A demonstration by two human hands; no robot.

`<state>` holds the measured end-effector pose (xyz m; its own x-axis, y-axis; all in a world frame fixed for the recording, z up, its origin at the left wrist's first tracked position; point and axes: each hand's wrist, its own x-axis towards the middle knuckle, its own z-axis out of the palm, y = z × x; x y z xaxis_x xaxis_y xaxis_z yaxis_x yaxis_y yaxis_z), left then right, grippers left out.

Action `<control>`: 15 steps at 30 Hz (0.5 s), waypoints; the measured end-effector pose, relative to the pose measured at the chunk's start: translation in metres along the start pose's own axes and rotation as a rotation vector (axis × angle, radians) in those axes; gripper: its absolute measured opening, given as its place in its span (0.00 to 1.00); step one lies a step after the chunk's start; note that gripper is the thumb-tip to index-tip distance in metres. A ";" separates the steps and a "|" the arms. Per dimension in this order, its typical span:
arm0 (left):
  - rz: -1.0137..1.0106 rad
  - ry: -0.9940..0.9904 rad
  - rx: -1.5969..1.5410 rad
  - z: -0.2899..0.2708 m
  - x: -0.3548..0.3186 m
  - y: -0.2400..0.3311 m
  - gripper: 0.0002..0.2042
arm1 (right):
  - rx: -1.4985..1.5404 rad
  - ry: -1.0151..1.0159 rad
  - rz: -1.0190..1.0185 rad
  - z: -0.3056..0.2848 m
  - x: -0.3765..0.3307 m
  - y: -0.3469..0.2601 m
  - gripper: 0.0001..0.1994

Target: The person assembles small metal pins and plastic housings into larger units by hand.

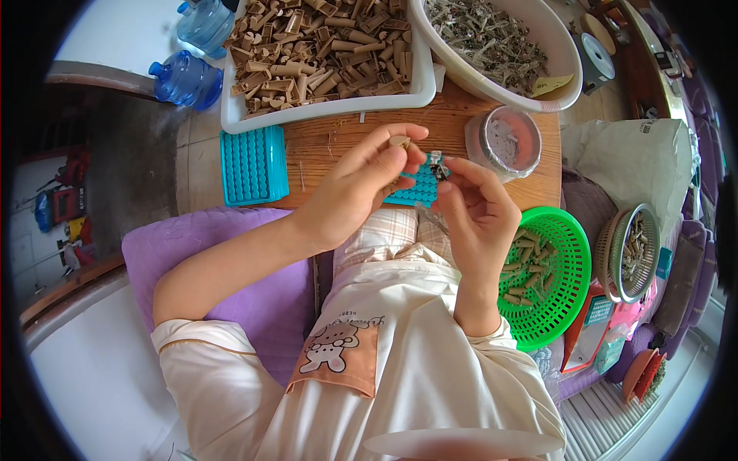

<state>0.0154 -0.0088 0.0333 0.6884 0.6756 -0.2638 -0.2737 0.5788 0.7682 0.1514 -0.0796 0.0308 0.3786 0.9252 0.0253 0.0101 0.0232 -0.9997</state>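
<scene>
Two hands are meeting over a wooden table crowded with trays of small parts.

The left hand (361, 180) is pinching a small tan tube piece (399, 141) between thumb and fingertips, while the right hand (473, 203) is closing its fingers on a tiny shiny metal part (436, 163); the two hands are nearly touching just above a teal pegged tray (419, 187), which they are partly hiding. A second ribbed teal tray (254, 164) is lying to the left on the round table (338, 142). Behind them, a white bin (323, 107) is holding heaps of tan tubes, and a white bowl (565, 69) is holding thin grey metal bits. A clear round tub (503, 142) is standing near the right hand, and a green mesh basket (565, 269) with more tubes is sitting lower right.
</scene>
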 end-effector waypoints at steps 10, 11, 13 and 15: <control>0.098 -0.118 0.194 0.000 -0.002 0.001 0.24 | 0.046 0.089 -0.138 0.009 -0.003 -0.005 0.06; 0.113 -0.126 0.221 -0.001 -0.002 0.000 0.24 | 0.055 0.090 -0.136 0.010 -0.004 -0.006 0.06; 0.127 -0.128 0.267 0.001 -0.002 0.003 0.25 | 0.063 0.093 -0.132 0.011 -0.005 -0.006 0.06; 0.139 -0.131 0.314 0.000 -0.002 0.004 0.26 | -0.033 0.073 -0.191 0.011 -0.005 -0.004 0.07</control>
<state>0.0132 -0.0083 0.0368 0.7447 0.6622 -0.0832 -0.1650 0.3035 0.9384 0.1396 -0.0806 0.0349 0.4329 0.8752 0.2160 0.1184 0.1823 -0.9761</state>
